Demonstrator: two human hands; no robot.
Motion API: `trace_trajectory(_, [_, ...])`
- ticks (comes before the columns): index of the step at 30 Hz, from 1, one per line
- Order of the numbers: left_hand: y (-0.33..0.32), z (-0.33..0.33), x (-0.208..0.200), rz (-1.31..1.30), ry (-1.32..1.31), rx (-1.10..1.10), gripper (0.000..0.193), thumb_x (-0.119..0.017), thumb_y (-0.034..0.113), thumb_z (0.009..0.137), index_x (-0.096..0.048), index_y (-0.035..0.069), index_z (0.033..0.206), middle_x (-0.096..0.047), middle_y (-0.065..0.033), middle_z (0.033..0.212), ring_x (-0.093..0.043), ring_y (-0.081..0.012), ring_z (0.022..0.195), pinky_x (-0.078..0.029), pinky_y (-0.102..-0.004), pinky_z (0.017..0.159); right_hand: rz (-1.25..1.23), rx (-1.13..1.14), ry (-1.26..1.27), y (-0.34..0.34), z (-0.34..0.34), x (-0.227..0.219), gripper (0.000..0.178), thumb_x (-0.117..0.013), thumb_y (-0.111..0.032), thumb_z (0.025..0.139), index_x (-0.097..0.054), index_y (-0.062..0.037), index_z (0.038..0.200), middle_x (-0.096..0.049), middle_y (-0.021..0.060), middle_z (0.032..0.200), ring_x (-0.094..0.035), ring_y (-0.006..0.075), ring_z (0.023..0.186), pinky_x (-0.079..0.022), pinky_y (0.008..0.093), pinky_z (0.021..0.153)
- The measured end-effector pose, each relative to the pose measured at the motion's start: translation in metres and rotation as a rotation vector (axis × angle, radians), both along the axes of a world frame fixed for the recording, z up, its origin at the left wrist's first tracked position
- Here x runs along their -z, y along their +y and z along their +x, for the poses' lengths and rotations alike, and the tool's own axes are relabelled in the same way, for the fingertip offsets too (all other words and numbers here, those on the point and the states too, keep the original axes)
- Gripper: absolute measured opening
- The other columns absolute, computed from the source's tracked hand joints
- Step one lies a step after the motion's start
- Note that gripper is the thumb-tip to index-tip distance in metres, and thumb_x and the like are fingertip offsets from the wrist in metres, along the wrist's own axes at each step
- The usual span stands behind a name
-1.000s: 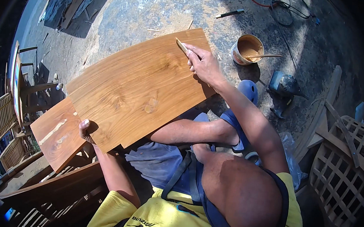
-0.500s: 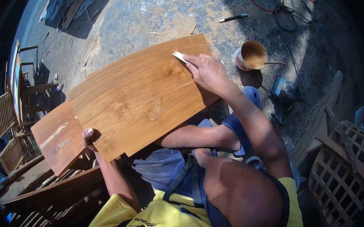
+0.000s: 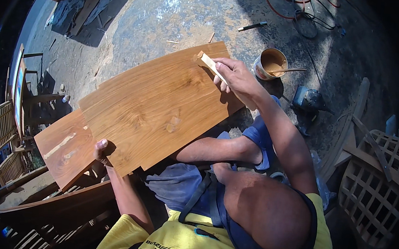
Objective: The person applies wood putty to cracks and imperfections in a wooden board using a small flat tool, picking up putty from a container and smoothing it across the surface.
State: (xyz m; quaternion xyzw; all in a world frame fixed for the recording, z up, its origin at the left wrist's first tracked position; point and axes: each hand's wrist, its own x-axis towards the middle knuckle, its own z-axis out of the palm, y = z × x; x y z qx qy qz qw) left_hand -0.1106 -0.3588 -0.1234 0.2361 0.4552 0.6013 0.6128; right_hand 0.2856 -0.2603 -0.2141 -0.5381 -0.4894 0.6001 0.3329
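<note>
A wide brown wooden panel (image 3: pixel 150 91) with a gently curved far edge lies tilted across my lap. My left hand (image 3: pixel 101 151) grips its near left edge, thumb on top and the other fingers hidden underneath. In my right hand (image 3: pixel 239 80) is a pale flat wood stick (image 3: pixel 210 65), pinched between thumb and fingers. The stick's tip carries brown paste and points to the panel's far right corner, where a small brown smear shows. A second board (image 3: pixel 62 148), with a pale filled streak, sits beyond the panel's left end.
An open can (image 3: pixel 257 67) of brown paste with a stick in it stands right of the panel. Nearby are a blue power tool (image 3: pixel 306 98), a dark marker-like rod (image 3: pixel 252 26) and tangled cables (image 3: pixel 309 13). Slatted wooden frames (image 3: pixel 369 196) lie at right; chairs (image 3: pixel 2 124) stand left.
My right hand has lifted and turned, bringing the stick from lying low on the panel to a raised slant with its pasted tip showing. My left hand keeps its grip.
</note>
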Motion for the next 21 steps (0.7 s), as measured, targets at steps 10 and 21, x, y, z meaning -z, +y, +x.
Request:
trace_trajectory(10, [-0.002, -0.001, 0.0, -0.009, 0.014, -0.005, 0.09, -0.067, 0.034, 0.07, -0.04, -0.002, 0.149, -0.054, -0.0258, 0.134, -0.059, -0.0413, 0.121, -0.052, -0.0553, 0.101, 0.323, -0.027, -0.746, -0.013, -0.018, 0.019, 0.033, -0.057, -0.034, 0.105, -0.067, -0.0295, 0.135, -0.069, 0.0155, 0.109, -0.069, 0.0365, 0.098, -0.056, 0.0484, 0.084])
trace_trajectory(21, [-0.005, 0.001, -0.001, -0.023, 0.032, -0.007, 0.091, -0.067, 0.034, 0.071, -0.039, -0.002, 0.149, -0.054, -0.0258, 0.134, -0.059, -0.0417, 0.122, -0.052, -0.0558, 0.101, 0.583, -0.389, -0.922, 0.049, 0.018, -0.021, 0.032, -0.059, -0.029, 0.104, -0.068, -0.0377, 0.134, -0.061, 0.0097, 0.103, -0.066, 0.0286, 0.097, -0.054, 0.0444, 0.089])
